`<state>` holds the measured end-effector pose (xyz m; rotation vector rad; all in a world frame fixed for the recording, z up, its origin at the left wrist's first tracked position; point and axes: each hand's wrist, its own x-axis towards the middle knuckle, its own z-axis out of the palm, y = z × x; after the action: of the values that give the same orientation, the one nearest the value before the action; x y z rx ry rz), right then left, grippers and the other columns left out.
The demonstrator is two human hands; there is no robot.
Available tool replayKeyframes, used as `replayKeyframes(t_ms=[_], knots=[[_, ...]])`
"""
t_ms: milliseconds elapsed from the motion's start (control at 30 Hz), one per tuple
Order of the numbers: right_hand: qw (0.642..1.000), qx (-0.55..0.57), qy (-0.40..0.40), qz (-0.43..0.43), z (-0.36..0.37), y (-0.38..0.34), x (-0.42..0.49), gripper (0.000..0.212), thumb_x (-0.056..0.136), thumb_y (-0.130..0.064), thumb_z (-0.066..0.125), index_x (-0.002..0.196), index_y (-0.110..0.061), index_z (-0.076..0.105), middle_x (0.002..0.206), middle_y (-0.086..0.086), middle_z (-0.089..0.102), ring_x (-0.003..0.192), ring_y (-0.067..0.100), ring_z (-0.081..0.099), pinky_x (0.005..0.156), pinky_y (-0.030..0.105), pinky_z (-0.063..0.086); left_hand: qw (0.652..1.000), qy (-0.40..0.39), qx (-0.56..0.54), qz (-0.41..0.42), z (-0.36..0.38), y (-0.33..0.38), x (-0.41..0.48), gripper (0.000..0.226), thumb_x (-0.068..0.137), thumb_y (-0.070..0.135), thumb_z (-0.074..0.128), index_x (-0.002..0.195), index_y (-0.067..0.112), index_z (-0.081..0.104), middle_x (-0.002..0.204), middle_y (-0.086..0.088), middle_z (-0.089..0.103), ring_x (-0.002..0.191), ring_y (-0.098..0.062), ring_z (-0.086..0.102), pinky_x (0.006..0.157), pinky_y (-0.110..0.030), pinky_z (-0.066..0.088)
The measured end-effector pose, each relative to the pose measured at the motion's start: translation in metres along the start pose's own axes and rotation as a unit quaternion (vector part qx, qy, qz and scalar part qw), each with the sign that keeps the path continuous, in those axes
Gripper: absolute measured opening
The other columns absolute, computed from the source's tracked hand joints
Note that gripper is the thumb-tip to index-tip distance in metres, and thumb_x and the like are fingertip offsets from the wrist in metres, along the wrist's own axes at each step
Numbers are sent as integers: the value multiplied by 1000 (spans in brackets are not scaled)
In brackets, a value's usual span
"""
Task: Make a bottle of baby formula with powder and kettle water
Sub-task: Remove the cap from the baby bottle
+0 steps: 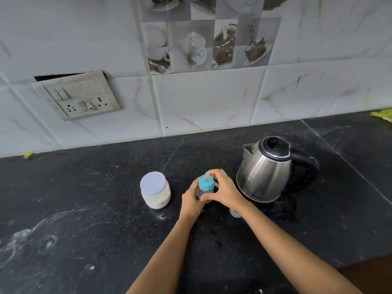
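Fingers [214, 174] of left hand [189, 201] and right hand [224, 190] grip the clear, teal-collared bottle [205, 184]; the lidded round jar [156, 194] holds white powder.

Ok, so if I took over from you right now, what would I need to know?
Left hand grips the bottle low down; right hand holds its blue top.
The bottle is between the powder jar, lid on, at left, and the kettle, lid shut, at right.
A small clear cap lies on the counter by the right forearm.
I can't tell whether powder or water is in yet, or whether the top is going on or off: check first.
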<state>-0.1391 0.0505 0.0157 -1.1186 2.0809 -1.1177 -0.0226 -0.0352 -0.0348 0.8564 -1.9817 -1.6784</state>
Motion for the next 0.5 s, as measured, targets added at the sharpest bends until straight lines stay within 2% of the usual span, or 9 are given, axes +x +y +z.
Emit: replayKeyframes(t_ms=[33, 100, 167, 233, 300, 367, 433, 500], knots=[[999, 2, 32, -1, 5, -1, -1, 66, 65, -17, 88, 119, -26, 52, 120, -7, 53, 114, 8, 54, 96, 21, 48, 1000, -2, -4, 0, 0, 0, 0, 65, 77, 8, 74, 130, 38, 50, 121, 16, 62, 113, -3, 57, 95, -32, 50], [997, 33, 66, 6, 7, -2, -2, 59, 68, -13, 86, 116, -26, 54, 116, -10, 58, 113, 7, 56, 95, 20, 49, 1000, -3, -1, 7, 0, 2, -1, 62, 79, 12, 74, 131, 36, 49, 121, 17, 62, 113, 0, 56, 97, -27, 47], [998, 52, 13, 10, 0, 0, -2, 62, 78, -6, 77, 126, -32, 47, 125, -12, 59, 122, 4, 52, 105, 25, 44, 1000, -4, 4, 11, -1, 5, -1, 60, 80, 14, 74, 131, 35, 49, 122, 19, 60, 114, 3, 54, 98, -21, 43], [998, 40, -55, 17, -9, 4, 0, 70, 87, 0, 64, 138, -37, 34, 143, -8, 49, 135, 8, 41, 114, 32, 35, 1000, -5, 9, 13, -2, 5, -2, 61, 81, 16, 74, 131, 37, 47, 124, 19, 59, 116, 3, 52, 99, -19, 40], [997, 31, -67, 35, -14, 3, 2, 74, 91, 6, 55, 147, -32, 23, 152, -1, 39, 141, 14, 34, 117, 34, 31, 1000, -3, 15, 9, -2, 3, -2, 64, 80, 18, 74, 134, 37, 45, 127, 19, 57, 119, 1, 51, 101, -21, 40], [997, 41, -54, 43, -15, 0, 3, 76, 89, 4, 58, 148, -26, 21, 143, 4, 42, 137, 16, 40, 114, 30, 34, 1000, -2, 21, 10, -1, 3, -2, 65, 80, 18, 75, 134, 36, 44, 127, 19, 57, 119, 1, 51, 102, -23, 40], [997, 34, -66, 32, -12, -3, 2, 80, 83, -4, 69, 145, -26, 25, 130, -2, 46, 127, 11, 45, 112, 29, 37, 1000, -1, 22, 15, -1, 4, -2, 66, 78, 15, 76, 133, 37, 46, 124, 20, 59, 117, 2, 52, 101, -24, 41], [997, 23, -73, 19, -7, -1, 1, 85, 76, -13, 78, 143, -29, 28, 129, -8, 47, 124, 8, 46, 109, 28, 38, 1000, 1, 12, 12, -1, 4, -1, 68, 76, 10, 76, 131, 37, 48, 122, 18, 61, 114, 1, 55, 99, -27, 45]])
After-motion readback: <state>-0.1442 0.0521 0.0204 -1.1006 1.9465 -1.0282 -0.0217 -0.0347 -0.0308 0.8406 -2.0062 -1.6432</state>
